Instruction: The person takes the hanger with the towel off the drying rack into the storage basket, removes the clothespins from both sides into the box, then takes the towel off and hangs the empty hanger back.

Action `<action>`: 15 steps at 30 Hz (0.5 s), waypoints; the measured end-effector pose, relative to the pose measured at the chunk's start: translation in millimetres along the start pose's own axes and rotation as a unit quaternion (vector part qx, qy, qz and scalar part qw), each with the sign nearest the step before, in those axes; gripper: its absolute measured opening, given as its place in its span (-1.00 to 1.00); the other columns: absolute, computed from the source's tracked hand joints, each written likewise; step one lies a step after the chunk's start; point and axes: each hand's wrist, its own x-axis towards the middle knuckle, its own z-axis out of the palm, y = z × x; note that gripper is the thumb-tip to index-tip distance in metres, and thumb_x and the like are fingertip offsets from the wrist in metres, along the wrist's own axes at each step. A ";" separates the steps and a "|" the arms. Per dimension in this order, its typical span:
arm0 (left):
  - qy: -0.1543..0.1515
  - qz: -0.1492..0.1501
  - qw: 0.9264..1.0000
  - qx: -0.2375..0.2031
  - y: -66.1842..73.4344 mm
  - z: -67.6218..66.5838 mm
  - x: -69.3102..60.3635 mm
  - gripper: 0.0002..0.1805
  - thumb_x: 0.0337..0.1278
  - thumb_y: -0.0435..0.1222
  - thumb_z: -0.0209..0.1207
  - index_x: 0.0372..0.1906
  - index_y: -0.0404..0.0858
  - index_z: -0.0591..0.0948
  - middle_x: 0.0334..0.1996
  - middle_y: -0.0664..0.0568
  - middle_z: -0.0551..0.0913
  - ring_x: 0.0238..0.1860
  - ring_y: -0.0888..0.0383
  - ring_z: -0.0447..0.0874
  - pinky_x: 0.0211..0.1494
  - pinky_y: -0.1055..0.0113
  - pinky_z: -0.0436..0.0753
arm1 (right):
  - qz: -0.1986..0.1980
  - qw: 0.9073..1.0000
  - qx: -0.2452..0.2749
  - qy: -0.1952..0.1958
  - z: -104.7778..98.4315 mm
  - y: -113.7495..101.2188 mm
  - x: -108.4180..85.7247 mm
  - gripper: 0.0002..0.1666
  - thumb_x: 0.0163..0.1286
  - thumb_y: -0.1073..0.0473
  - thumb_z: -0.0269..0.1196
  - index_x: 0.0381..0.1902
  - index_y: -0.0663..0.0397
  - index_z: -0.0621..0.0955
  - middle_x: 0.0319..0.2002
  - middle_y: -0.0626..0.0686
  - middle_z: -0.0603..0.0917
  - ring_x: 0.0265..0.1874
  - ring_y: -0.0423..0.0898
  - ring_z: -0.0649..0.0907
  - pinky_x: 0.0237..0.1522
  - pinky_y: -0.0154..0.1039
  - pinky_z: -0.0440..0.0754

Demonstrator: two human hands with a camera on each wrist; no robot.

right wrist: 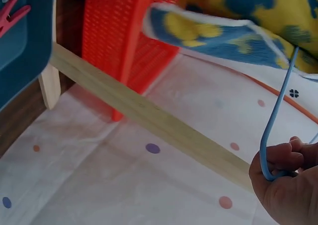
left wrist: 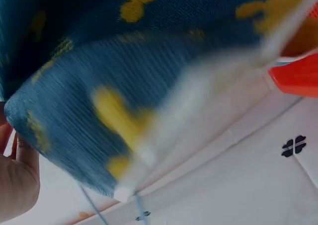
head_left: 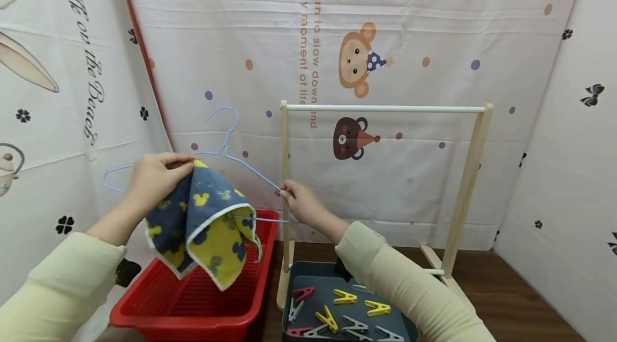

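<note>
A blue and yellow patterned cloth [head_left: 217,197] with a white border hangs from my left hand [head_left: 161,176], which pinches it near its top edge. My right hand [head_left: 306,203] grips the right end of a light blue clothes hanger [head_left: 253,169]. The hanger's hook points up, and its lower bar passes behind or through the cloth's folds; how far is hidden. In the right wrist view the fingers curl round the bent end of the hanger [right wrist: 276,111]. The left wrist view shows the cloth [left wrist: 84,101] large and blurred, beside the left hand [left wrist: 20,180].
Below the cloth stands a red perforated basket [head_left: 193,323]. A dark grey tray [head_left: 313,270] holds several clothespins [head_left: 345,297] in yellow, red and grey. Behind it rises a wooden rack [head_left: 465,192] with a white top rail [head_left: 385,109]. Printed fabric walls surround the brown table [head_left: 506,283].
</note>
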 end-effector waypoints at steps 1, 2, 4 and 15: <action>-0.004 -0.013 1.000 -0.007 2.3 -1.9 1.4 -0.72 0.32 -0.30 0.25 -0.03 -0.42 0.76 -0.12 -0.37 0.79 -0.40 0.85 0.34 -0.31 0.82 0.39 | -0.004 1.000 -0.008 -0.001 1.9 1.9 -1.5 -0.75 0.63 0.25 0.03 -0.05 0.26 0.62 -0.17 0.24 0.72 -0.49 -0.16 0.38 -0.40 -0.38 0.34; -0.007 -0.025 1.000 -0.016 4.6 -3.5 3.0 -0.69 0.35 -0.28 0.23 0.00 -0.42 0.75 -0.09 -0.37 0.78 -0.39 0.84 0.36 -0.30 0.82 0.40 | -0.007 1.000 -0.016 -0.003 3.9 3.5 -3.3 -0.77 0.62 0.25 0.04 -0.06 0.24 0.62 -0.19 0.23 0.72 -0.49 -0.16 0.38 -0.40 -0.38 0.33; -0.012 -0.050 0.998 -0.036 8.0 -5.8 6.2 -0.65 0.39 -0.24 0.21 0.04 -0.42 0.73 -0.20 -0.14 0.85 -0.39 0.80 0.41 -0.30 0.80 0.45 | -0.009 0.999 -0.029 -0.011 8.3 7.4 -6.7 -0.78 0.62 0.25 0.04 -0.07 0.22 0.61 -0.25 0.22 0.71 -0.52 -0.16 0.36 -0.43 -0.38 0.32; 0.014 -0.121 0.975 -0.184 25.2 -21.7 24.0 -0.68 0.43 -0.29 0.14 0.13 -0.39 0.63 -0.50 0.71 0.57 -0.42 0.66 0.60 -0.33 0.70 0.64 | -0.001 0.999 -0.027 -0.030 25.4 29.1 -21.2 -0.81 0.62 0.28 0.03 -0.08 0.27 0.57 -0.15 0.25 0.74 -0.50 -0.15 0.42 -0.45 -0.38 0.31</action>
